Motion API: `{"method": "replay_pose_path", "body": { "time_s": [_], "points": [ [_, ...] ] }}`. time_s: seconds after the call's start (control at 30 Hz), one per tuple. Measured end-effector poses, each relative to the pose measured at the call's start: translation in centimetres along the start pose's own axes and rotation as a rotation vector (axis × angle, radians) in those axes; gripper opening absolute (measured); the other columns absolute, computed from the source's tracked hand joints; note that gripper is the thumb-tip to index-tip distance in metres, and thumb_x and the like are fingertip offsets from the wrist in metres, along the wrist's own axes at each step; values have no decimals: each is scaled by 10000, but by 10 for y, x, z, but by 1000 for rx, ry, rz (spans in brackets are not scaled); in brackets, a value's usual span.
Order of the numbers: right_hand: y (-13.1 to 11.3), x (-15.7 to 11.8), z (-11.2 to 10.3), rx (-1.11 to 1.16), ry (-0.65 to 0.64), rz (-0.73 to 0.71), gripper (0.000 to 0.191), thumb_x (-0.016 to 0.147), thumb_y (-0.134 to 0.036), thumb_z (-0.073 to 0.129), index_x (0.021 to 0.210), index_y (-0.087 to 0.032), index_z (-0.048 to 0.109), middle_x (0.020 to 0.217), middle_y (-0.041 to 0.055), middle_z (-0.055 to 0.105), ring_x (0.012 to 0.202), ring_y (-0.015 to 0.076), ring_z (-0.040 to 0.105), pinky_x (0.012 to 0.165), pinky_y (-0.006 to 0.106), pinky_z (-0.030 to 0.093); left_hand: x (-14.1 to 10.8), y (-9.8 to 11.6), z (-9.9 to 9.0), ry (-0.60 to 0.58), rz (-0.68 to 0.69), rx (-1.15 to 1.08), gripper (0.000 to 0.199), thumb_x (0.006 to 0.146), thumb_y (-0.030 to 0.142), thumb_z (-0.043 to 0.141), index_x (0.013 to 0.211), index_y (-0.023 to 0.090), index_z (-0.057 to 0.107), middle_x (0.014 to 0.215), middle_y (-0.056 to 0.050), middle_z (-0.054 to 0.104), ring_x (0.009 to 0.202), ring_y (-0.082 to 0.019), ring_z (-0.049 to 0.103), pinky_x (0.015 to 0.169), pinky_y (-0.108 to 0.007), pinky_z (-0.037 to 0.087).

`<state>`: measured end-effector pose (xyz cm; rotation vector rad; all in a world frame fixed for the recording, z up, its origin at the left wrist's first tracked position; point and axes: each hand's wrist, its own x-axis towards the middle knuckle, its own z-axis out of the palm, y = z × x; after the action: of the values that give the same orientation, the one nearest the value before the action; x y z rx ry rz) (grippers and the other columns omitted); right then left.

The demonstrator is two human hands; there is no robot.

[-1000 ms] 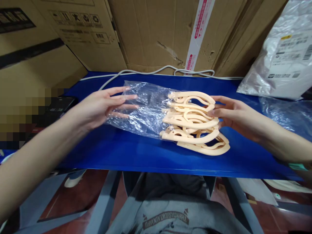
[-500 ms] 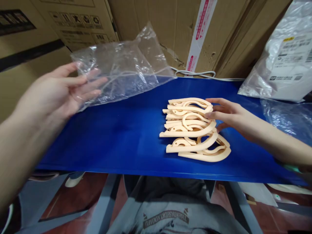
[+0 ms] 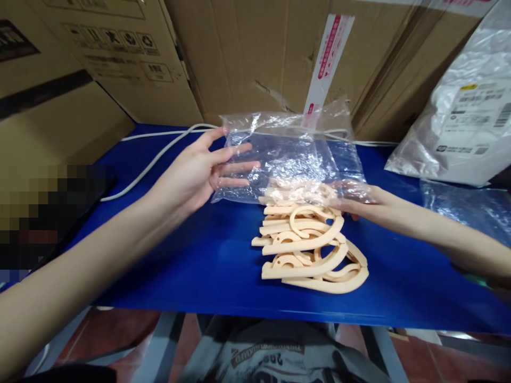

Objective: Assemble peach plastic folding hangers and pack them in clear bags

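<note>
A clear plastic bag (image 3: 287, 151) stretches above the blue table. My left hand (image 3: 211, 173) is at its left end, fingers spread, several of them inside or behind the film; the thumb is by the bag's upper left corner. Below the bag lies a pile of cream plastic folding hangers (image 3: 303, 239), its far end seen through the film. My right hand (image 3: 355, 199) is at the far right side of the pile, fingers partly behind the bag; whether it grips a hanger cannot be made out.
Cardboard boxes (image 3: 247, 58) stand along the back of the blue table (image 3: 179, 266). A white cable (image 3: 154, 159) runs at the left. At the right are a white labelled package (image 3: 459, 117) and another clear bag (image 3: 471, 207).
My left hand has moved right with the clear bag, which now covers the far end of the pile and part of my right hand. The view has shifted too.
</note>
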<state>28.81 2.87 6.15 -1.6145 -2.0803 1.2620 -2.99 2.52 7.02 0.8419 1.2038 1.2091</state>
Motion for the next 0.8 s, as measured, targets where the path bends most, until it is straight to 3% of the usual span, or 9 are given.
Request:
{"method": "replay_pose_path", "body": {
  "time_s": [0.1,0.2,0.3,0.33,0.4,0.5,0.57,0.67,0.8],
  "points": [
    [11,7,-44,-118,-162,-3,705,732,-824,659,1116,-239,748,1011,113,761,853,273,682,752,432,576,3,-2,14,-67,12,-19,702,976,50,521,1606,282,318,1401,-129,678,871,-211,807,514,-203,608],
    [1,8,-86,-390,173,15,657,711,-868,639,866,-241,759,940,139,760,889,313,688,883,541,534,6,-5,35,-147,38,-5,681,976,48,507,1591,289,342,1350,-119,701,810,-200,798,511,-207,598],
    [-30,5,-98,-380,511,-91,528,879,-743,580,933,-246,749,937,73,764,932,263,693,990,547,502,9,-11,66,-262,10,28,595,974,36,542,1527,224,430,1293,-133,727,757,-169,779,559,-209,602],
    [-40,6,-96,-304,518,-129,506,904,-716,575,1010,-256,755,987,54,774,978,255,700,1014,532,500,9,-13,77,-317,-2,33,566,975,30,549,1503,208,452,1285,-133,732,752,-158,771,567,-203,598],
    [-54,12,-87,-209,347,-124,588,910,-765,542,1087,-252,767,1114,63,779,1079,274,699,1081,530,471,11,-18,99,-431,7,53,530,994,42,529,1492,203,450,1276,-126,739,722,-148,756,549,-210,587],
    [-54,26,-75,-233,169,-182,624,743,-783,738,969,-203,783,907,65,771,874,208,678,870,429,530,12,-27,121,-570,62,117,478,1021,104,510,1483,202,439,1310,-123,725,754,-167,760,564,-250,598],
    [-47,28,-71,-138,173,-177,594,696,-729,811,900,-172,770,776,44,727,729,145,621,706,362,489,12,-32,122,-604,121,176,453,1017,134,529,1461,186,454,1324,-130,716,840,-192,771,636,-284,625],
    [-34,14,-75,-2,373,-115,512,701,-647,854,843,-167,747,704,15,680,636,107,581,594,337,403,2,-37,102,-617,314,314,504,1003,205,598,1480,187,439,1395,-135,671,1050,-242,754,870,-392,651],
    [4,-15,-107,-137,709,100,574,826,-773,679,866,-207,760,713,37,686,592,106,559,570,365,387,-36,-42,55,-773,732,789,779,923,517,744,1551,209,400,1638,-143,448,1545,-327,391,1282,-541,363]
  ]
}}
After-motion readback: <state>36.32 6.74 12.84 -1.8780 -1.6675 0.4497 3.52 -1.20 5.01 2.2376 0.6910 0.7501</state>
